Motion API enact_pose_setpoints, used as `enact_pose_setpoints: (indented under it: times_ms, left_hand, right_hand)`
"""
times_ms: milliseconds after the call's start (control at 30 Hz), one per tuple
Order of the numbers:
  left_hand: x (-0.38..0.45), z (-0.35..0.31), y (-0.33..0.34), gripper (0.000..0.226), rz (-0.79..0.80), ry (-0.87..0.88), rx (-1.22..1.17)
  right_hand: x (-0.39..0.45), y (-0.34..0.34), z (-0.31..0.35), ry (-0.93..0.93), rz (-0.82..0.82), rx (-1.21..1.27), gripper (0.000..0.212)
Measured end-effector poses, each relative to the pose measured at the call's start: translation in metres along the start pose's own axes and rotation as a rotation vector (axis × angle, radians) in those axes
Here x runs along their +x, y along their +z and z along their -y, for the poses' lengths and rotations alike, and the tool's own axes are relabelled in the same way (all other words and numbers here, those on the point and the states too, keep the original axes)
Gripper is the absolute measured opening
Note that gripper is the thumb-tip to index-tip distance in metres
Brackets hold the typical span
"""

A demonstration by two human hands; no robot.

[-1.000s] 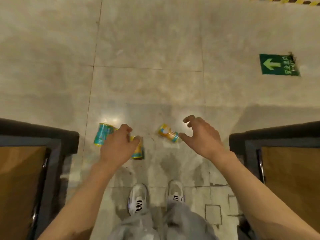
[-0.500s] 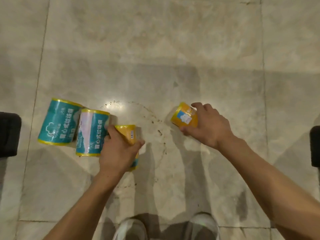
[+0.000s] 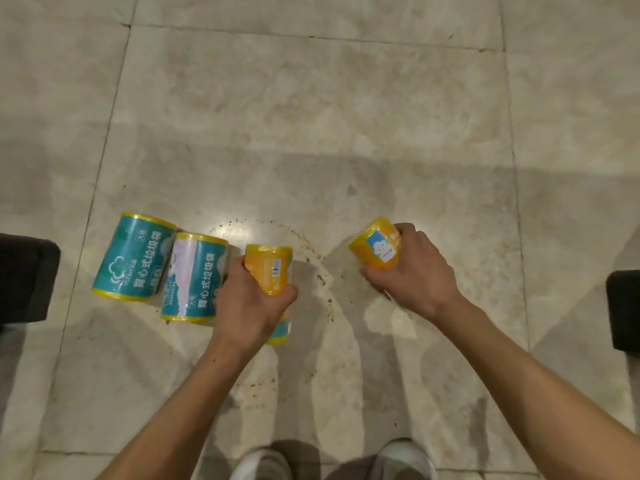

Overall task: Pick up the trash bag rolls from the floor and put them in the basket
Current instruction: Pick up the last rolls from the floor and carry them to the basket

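Two teal trash bag rolls lie side by side on the beige floor: one far left point(image 3: 135, 257), one beside it point(image 3: 194, 277). My left hand point(image 3: 247, 304) grips a yellow roll point(image 3: 268, 268) just right of them; the hand covers its lower half. My right hand point(image 3: 414, 271) grips a smaller yellow roll point(image 3: 377, 244) with a blue cloud label, tilted, its fingers curled round it. No basket is in view.
Dark furniture edges stick in at the left point(image 3: 26, 277) and right point(image 3: 623, 310) borders. My white shoes point(image 3: 401, 460) stand at the bottom. A ring of brown specks point(image 3: 320, 278) marks the tile between my hands.
Both hands have closed round the yellow rolls since a second ago. The view has dropped closer to the floor. The right roll now sits fully in my grip.
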State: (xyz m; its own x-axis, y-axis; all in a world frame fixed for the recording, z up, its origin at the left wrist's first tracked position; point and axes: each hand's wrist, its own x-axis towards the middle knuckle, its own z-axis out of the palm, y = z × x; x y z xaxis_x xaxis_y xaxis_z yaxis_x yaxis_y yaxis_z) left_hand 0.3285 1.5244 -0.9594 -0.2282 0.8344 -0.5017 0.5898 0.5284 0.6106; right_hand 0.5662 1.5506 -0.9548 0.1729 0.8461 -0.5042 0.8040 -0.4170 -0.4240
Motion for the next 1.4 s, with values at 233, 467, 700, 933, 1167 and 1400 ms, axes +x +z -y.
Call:
enact_pose_setpoints:
  times_ms: [233, 467, 700, 933, 1167, 1400]
  left_hand:
    - [-0.088, -0.122, -0.110, 0.062, 0.002, 0.118, -0.236]
    - [-0.251, -0.307, -0.284, 0.062, 0.058, 0.273, -0.310]
    - [-0.416, -0.468, -0.433, 0.056, 0.212, 0.389, -0.518]
    - [-0.547, -0.559, -0.506, 0.066, 0.494, 0.580, -0.523]
    - [-0.666, -0.582, -0.506, 0.073, 0.785, 0.784, -0.449]
    - [-0.820, -0.555, -0.476, 0.066, 1.106, 0.974, -0.342]
  right_hand:
    - [-0.109, -0.128, 0.068, 0.030, -0.082, 0.381, 0.061]
    - [-0.292, -0.349, 0.178, 0.003, -0.130, 0.781, 0.043]
    - [-0.482, -0.535, 0.262, -0.005, -0.226, 1.071, 0.063]
    - [-0.654, -0.614, 0.296, -0.057, -0.508, 1.243, 0.056]
    - [-0.815, -0.620, 0.281, -0.040, -0.798, 1.292, 0.055]
    - [-0.986, -0.572, 0.235, 0.100, -1.152, 1.314, 0.051]
